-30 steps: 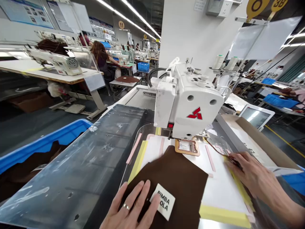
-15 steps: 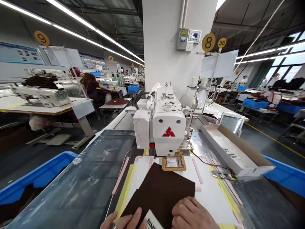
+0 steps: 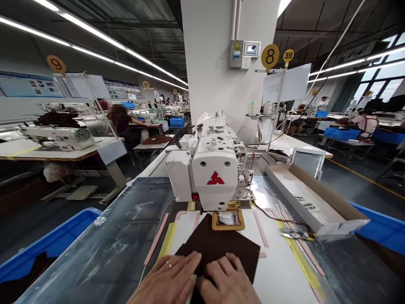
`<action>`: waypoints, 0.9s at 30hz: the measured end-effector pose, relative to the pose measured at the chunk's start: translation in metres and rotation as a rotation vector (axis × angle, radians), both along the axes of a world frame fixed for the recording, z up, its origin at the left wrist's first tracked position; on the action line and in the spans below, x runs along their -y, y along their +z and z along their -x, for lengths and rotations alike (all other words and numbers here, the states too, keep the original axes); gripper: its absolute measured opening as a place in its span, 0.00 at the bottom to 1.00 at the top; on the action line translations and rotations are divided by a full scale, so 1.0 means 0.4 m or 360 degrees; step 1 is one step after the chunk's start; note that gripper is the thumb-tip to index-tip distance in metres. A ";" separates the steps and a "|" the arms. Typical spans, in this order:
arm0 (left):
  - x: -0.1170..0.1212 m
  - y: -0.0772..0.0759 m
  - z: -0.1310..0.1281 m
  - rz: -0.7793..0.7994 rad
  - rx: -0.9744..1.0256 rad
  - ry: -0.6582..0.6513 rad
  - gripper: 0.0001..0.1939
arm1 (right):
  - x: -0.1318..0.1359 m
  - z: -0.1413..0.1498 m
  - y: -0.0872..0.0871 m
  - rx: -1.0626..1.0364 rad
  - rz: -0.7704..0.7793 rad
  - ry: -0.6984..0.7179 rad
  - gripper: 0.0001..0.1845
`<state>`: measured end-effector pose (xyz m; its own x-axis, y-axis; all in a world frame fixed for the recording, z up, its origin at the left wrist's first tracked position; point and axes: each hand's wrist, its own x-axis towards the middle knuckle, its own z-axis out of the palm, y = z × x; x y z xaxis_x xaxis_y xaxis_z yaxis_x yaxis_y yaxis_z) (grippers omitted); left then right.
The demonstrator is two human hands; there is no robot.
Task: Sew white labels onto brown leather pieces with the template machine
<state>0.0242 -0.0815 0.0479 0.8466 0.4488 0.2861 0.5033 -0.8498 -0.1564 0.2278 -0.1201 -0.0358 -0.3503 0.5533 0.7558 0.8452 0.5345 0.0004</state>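
Counts: two hands, one brown leather piece [image 3: 221, 240], one white sewing machine head [image 3: 211, 173], one tan clamp frame [image 3: 228, 220], two thread cones [image 3: 252, 108] [image 3: 268, 107] on a stand right of the machine head. The leather lies on a white template [image 3: 278, 261], lower centre, its top corner just beside the tan frame and below the machine head. Left hand [image 3: 167, 278] and right hand [image 3: 228, 280] both rest on the lower part of the leather, side by side and touching. Right fingers [image 3: 229, 264] are flat and extended, nothing gripped. Left fingers [image 3: 180, 264] are also flat, with a ring [image 3: 168, 264] on one. A white label [image 3: 191, 287] shows only as a sliver between the hands; can't tell if the left hand has hold of it. Containers: blue bin [image 3: 47, 240] lower left, dark brown pieces inside; blue bin [image 3: 379, 230] lower right, contents not readable; cardboard tray [image 3: 316, 198] right of the template, printed white labels [image 3: 305, 203] inside, count unclear. Two co-workers [image 3: 122, 126] [image 3: 365, 124] are in the background, upper left and far right. Versus earlier frame: right hand has moved left against the left hand; label, clearly showing at bottom edge before, is now mostly hidden.
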 end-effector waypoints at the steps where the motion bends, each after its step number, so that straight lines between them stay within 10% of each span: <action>1: -0.008 0.000 0.000 0.0032 0.0001 0.0062 0.22 | -0.002 0.009 0.003 -0.0005 -0.0014 0.0005 0.13; 14: -0.031 -0.057 -0.042 0.0389 0.0114 0.0496 0.21 | 0.090 -0.171 0.168 -0.0105 0.0741 0.0201 0.05; 18: -0.034 -0.070 -0.065 0.0422 0.0065 0.0493 0.22 | 0.076 -0.061 0.137 -0.0011 0.0565 0.0120 0.32; 27: -0.048 -0.069 0.006 0.0460 -0.0060 0.0265 0.23 | 0.064 -0.091 0.156 -0.0029 0.0823 0.0344 0.08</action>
